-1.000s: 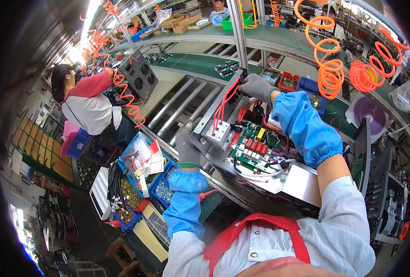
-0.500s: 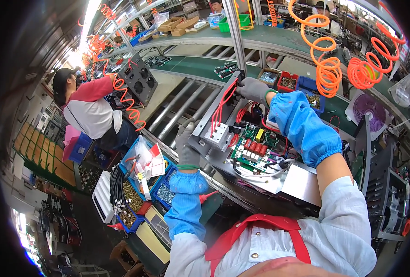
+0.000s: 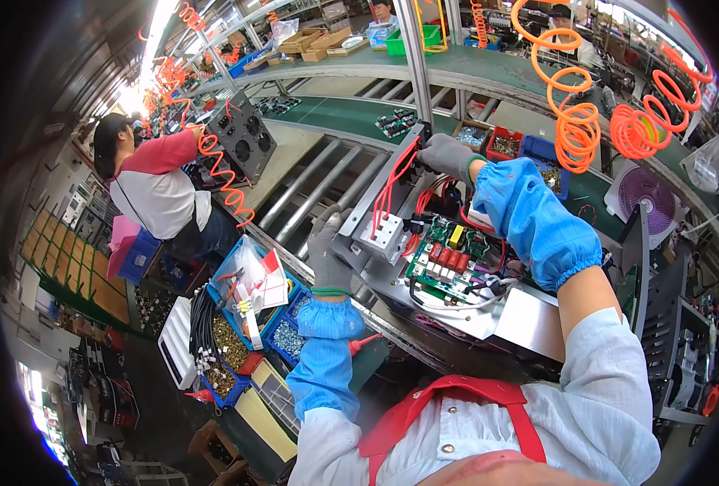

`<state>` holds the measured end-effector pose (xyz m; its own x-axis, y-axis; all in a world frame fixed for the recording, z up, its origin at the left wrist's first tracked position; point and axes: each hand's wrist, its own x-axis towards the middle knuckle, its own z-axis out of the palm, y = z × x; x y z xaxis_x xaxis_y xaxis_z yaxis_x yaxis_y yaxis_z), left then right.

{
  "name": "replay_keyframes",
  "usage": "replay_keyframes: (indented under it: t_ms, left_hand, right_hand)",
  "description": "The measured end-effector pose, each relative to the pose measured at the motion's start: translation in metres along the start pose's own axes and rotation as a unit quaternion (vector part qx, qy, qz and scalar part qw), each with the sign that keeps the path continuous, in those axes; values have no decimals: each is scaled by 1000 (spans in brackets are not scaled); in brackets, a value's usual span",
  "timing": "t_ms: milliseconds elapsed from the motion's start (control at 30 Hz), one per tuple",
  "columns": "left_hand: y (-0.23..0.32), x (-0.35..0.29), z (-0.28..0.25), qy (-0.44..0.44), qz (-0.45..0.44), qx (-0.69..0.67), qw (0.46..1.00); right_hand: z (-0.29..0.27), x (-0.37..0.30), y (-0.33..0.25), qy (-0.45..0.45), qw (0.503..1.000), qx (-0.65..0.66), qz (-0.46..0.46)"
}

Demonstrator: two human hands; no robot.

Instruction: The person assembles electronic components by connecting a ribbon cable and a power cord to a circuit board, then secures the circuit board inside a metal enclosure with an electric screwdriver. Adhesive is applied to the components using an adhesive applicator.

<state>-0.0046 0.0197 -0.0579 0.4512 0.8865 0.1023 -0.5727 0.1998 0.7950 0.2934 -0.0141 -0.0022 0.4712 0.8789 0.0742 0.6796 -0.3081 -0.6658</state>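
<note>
An open metal chassis point(image 3: 389, 293) lies on the roller conveyor before me. It holds a green circuit board point(image 3: 444, 263) with red and yellow parts, and white and black cables. Along its left side stands a grey metal panel point(image 3: 382, 190), with red wires point(image 3: 390, 186) running down its inner face to a white block point(image 3: 382, 235). In a grey glove, my right hand point(image 3: 448, 155) grips the panel's far upper end; its fingertips are partly hidden. My left hand point(image 3: 325, 253), also gloved, is closed at the panel's near end, fingers partly out of sight behind the edge.
Left of me are blue bins of screws point(image 3: 288, 336) and black cables point(image 3: 204, 324). Conveyor rollers point(image 3: 319, 186) lead toward a co-worker point(image 3: 161, 186) beside another chassis point(image 3: 242, 142). Orange coiled hoses point(image 3: 574, 121) hang overhead. A purple fan point(image 3: 647, 198) stands at the right.
Both hands keep their places on the panel, and the chassis looks unmoved. The view has shifted very slightly.
</note>
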Motion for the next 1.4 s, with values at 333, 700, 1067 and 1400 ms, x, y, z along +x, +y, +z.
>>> replay_keyframes:
  t_ms: [333, 700, 1067, 1400]
  left_hand:
    - [2, -2, 8, -10, 26, 12, 1000]
    - [22, -17, 9, 53, 123, 104, 985]
    - [82, -50, 91, -169, 69, 145, 972]
    - [78, -28, 98, -198, 141, 350, 904]
  right_hand:
    - [-2, 4, 7, -6, 1000, 17, -22]
    - [-20, -49, -30, -31, 977, -198, -69]
    - [-61, -156, -117, -173, 923, 243, -243]
    - [-82, -118, -104, -264, 940, 132, -170]
